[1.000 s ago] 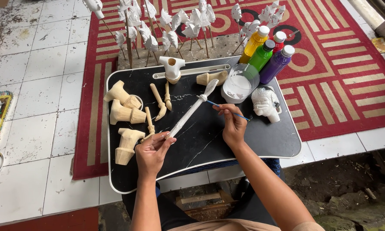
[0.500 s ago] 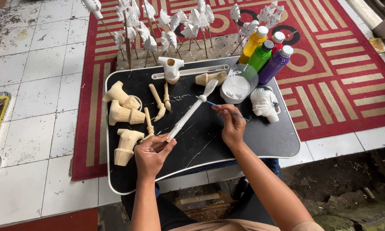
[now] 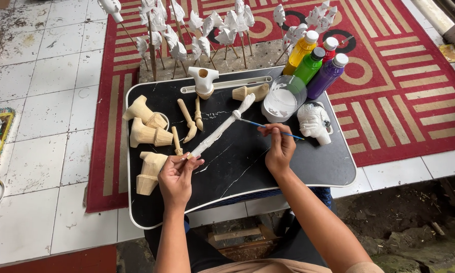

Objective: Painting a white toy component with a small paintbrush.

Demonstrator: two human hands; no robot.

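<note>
My left hand [image 3: 177, 174] grips the lower end of a long white-painted wooden puppet arm [image 3: 221, 127], which slants up to the right over the black tray [image 3: 237, 172]. My right hand [image 3: 279, 145] holds a thin blue paintbrush [image 3: 268, 127]; its tip touches the upper part of the arm. Behind the brush stands a clear cup of white paint [image 3: 282, 101]. A white-painted puppet head [image 3: 314, 121] lies to the right of my right hand.
Unpainted wooden parts [image 3: 145, 134] lie on the tray's left side, a white-painted piece [image 3: 203, 81] at its back. Yellow, green, red and purple paint bottles [image 3: 316, 63] stand at back right. White pieces on sticks [image 3: 197, 30] stand on the red patterned carpet [image 3: 389, 76]. White tiles lie left.
The brush tip has shifted slightly along the upper part of the white arm; both hands stay almost where they were.
</note>
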